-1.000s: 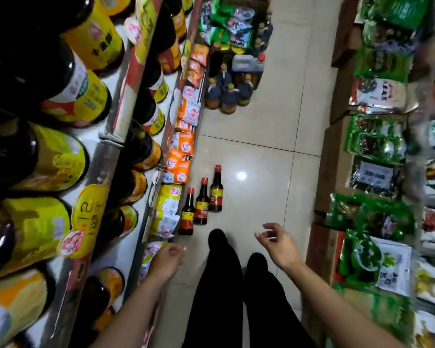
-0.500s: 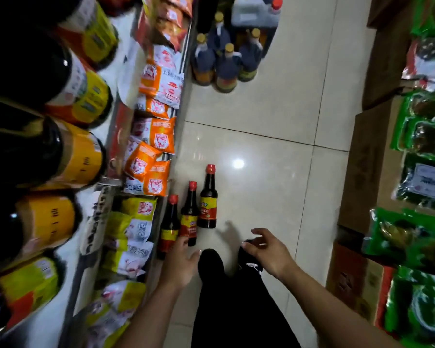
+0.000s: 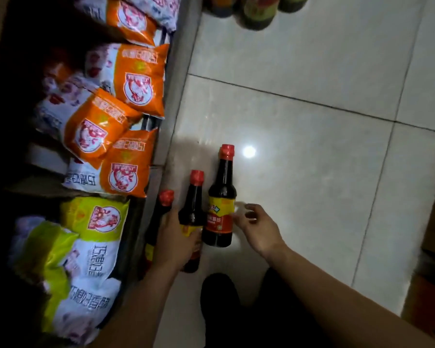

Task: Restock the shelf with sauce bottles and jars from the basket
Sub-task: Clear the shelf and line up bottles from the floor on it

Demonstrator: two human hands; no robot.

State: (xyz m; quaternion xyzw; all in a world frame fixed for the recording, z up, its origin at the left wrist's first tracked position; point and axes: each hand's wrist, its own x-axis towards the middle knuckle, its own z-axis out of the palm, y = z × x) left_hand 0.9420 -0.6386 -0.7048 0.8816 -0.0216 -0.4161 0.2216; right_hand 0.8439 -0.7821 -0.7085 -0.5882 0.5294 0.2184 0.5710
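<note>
My left hand (image 3: 178, 237), now lowered, closes around the middle bottle (image 3: 192, 204); my right hand (image 3: 258, 228), open-fingered, reaches the right bottle (image 3: 221, 214): pickup for shelving begins.

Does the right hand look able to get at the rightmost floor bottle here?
Likely yes: the right hand is right beside the rightmost bottle, fingers near its label, nothing between them.

Bare floor tiles (image 3: 312, 172) lie open right of the three bottles (image 3: 192, 209); shelf edge (image 3: 178, 84) and packets (image 3: 136, 79) crowd their left
</note>
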